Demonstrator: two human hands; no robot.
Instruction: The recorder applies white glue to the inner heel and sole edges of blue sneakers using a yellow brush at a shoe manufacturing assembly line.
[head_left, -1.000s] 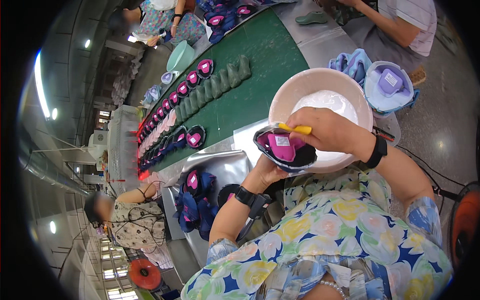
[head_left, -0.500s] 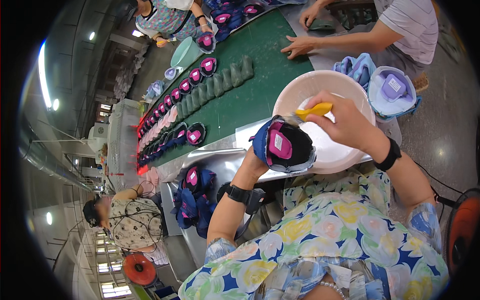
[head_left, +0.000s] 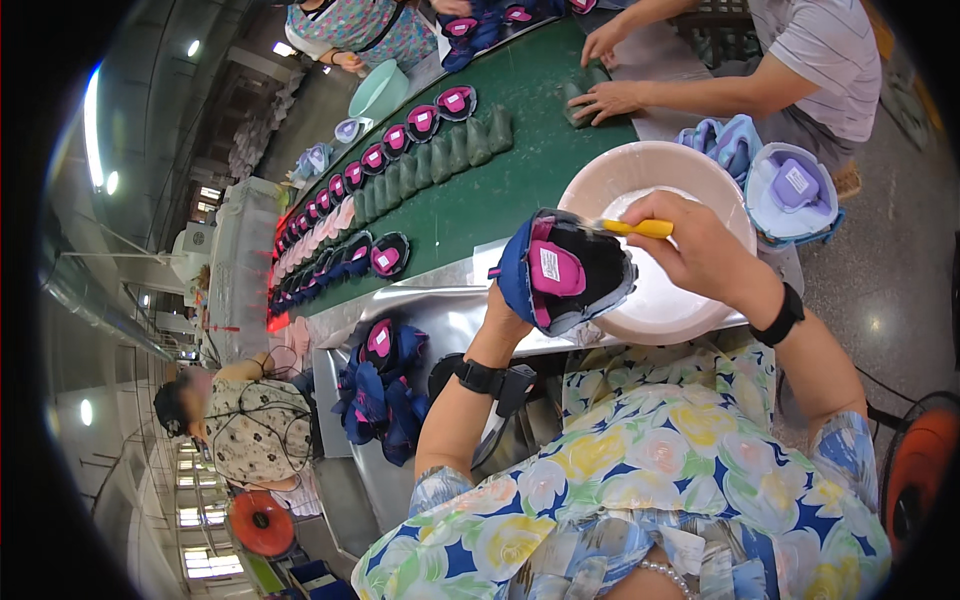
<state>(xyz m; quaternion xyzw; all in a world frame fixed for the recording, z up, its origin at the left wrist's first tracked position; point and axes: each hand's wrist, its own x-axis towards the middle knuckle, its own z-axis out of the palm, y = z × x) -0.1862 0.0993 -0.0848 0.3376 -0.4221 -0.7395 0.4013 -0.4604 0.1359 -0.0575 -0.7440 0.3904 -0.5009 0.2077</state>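
Observation:
My left hand [head_left: 506, 316] is closed round the heel end of a navy shoe upper [head_left: 610, 274], its open underside turned up to show a pink piece with a white label and a black lining. Between the fingers of my right hand [head_left: 695, 250] is a brush [head_left: 648, 229] with a yellow handle. The brush's bristles meet the upper's far edge, though the exact contact is blurred. Just beyond and right of the upper stands a wide pale pink basin [head_left: 735, 205] with white contents, partly hidden by my right hand.
A green conveyor belt [head_left: 440, 215] carries rows of shoe uppers and grey-green foot-shaped pieces [head_left: 478, 142]. More navy uppers [head_left: 385, 395] lie in a metal tray at left. Lilac uppers [head_left: 792, 185] sit right of the basin. Co-workers' hands [head_left: 605, 100] work across the belt.
The brush handle has swung flatter, and its bristles have moved along the upper's far edge. Across the belt, a co-worker's hands have brought a grey-green piece onto the belt.

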